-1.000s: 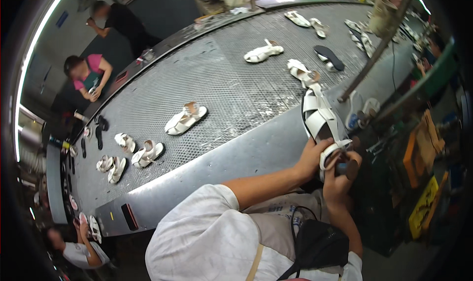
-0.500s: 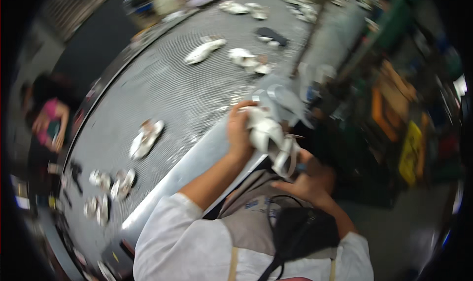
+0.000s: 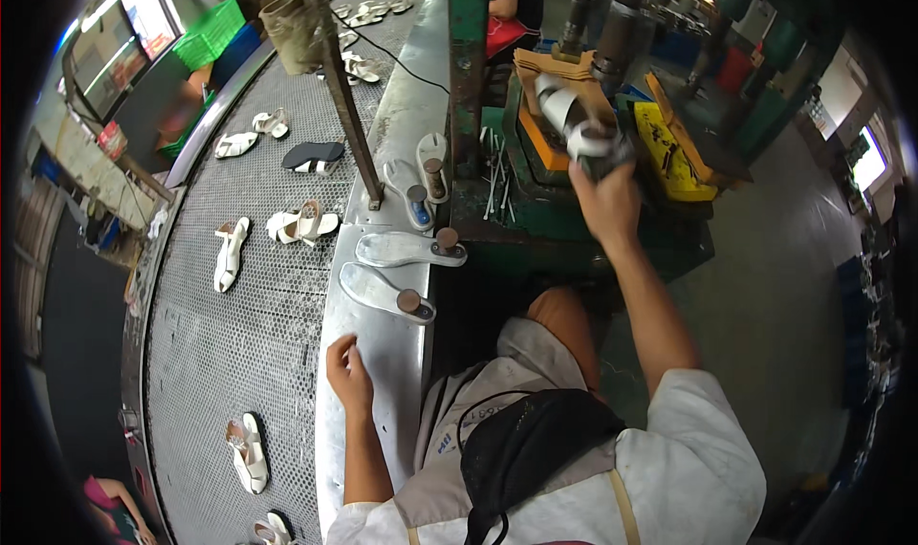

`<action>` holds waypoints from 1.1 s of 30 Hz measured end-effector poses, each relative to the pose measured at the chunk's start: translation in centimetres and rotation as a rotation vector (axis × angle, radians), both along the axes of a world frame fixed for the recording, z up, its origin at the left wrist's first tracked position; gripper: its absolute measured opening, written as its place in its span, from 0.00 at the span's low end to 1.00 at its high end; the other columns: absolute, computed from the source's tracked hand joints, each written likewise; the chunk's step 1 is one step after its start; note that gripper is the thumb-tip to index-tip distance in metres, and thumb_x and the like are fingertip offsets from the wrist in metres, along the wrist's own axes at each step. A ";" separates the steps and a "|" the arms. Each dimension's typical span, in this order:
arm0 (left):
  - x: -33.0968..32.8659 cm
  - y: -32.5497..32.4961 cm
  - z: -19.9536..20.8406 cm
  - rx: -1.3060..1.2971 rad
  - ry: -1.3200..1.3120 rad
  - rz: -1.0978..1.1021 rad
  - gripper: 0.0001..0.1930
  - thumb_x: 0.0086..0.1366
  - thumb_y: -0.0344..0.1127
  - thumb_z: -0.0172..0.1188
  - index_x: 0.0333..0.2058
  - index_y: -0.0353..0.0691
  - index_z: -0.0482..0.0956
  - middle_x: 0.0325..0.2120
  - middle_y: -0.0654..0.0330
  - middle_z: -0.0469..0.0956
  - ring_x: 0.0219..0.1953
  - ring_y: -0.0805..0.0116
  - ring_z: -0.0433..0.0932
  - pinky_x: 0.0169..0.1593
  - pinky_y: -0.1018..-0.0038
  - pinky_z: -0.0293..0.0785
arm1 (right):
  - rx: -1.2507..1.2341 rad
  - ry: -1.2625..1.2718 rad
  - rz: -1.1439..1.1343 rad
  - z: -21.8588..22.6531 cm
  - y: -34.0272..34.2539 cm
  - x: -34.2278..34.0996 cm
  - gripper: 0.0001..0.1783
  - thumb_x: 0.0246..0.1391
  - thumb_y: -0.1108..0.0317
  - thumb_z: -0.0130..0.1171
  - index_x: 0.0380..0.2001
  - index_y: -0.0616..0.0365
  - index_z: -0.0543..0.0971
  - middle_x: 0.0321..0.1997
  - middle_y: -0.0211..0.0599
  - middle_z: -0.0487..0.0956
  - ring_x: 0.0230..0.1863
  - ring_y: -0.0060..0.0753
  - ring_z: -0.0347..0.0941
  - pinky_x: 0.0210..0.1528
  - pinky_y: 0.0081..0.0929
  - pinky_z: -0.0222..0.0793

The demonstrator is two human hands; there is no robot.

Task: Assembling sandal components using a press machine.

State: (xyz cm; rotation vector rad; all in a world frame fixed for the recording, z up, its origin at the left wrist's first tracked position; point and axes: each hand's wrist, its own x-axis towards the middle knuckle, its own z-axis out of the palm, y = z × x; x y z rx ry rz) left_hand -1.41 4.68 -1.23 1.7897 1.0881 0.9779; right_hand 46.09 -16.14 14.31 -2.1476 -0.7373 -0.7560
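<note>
My right hand [image 3: 608, 204] reaches forward, closed on a white sandal [image 3: 580, 129] that is blurred by motion. It holds the sandal above the orange and tan pad block [image 3: 547, 148] on the green machine bed. My left hand [image 3: 351, 375] hovers over the metal ledge, fingers loosely curled and thumb apart, with nothing in it. Ahead of it on the ledge lie several foot-shaped metal plates [image 3: 375, 291] with round brown or blue knobs; one of these plates [image 3: 402, 250] juts past the ledge's edge.
On my left runs a textured conveyor belt [image 3: 191, 382] carrying white sandals [image 3: 249, 454] and a dark sole [image 3: 314, 155]. A rusty upright bar [image 3: 344, 96] and a green post [image 3: 469, 76] rise ahead. Thin metal rods [image 3: 495, 177] and a yellow tray [image 3: 669, 153] flank the pad block.
My view has turned rightward to the machine. Both hands were near the white sandals; now my right hand holds one over the pad block, and my left has come away empty over the ledge.
</note>
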 end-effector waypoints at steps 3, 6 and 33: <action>-3.4 0.3 -6.2 0.131 0.133 0.071 0.09 0.68 0.22 0.60 0.45 0.35 0.85 0.48 0.51 0.84 0.51 0.55 0.83 0.56 0.63 0.79 | -0.380 0.215 -0.314 3.8 3.7 5.3 0.50 0.61 0.35 0.64 0.61 0.79 0.67 0.34 0.60 0.88 0.37 0.63 0.87 0.41 0.55 0.84; -1.8 -1.0 -5.4 0.351 0.328 0.027 0.08 0.60 0.21 0.62 0.38 0.36 0.85 0.47 0.50 0.82 0.51 0.47 0.77 0.59 0.58 0.74 | -0.446 0.176 -0.330 2.5 6.0 9.3 0.49 0.62 0.36 0.63 0.60 0.78 0.67 0.37 0.60 0.88 0.38 0.59 0.89 0.41 0.52 0.85; -0.2 -3.7 -7.6 0.336 0.426 0.057 0.06 0.59 0.23 0.62 0.35 0.37 0.84 0.44 0.51 0.79 0.50 0.47 0.75 0.58 0.56 0.71 | -0.462 0.302 -0.219 2.5 5.0 10.9 0.60 0.64 0.30 0.59 0.69 0.83 0.58 0.48 0.62 0.88 0.49 0.60 0.88 0.50 0.53 0.84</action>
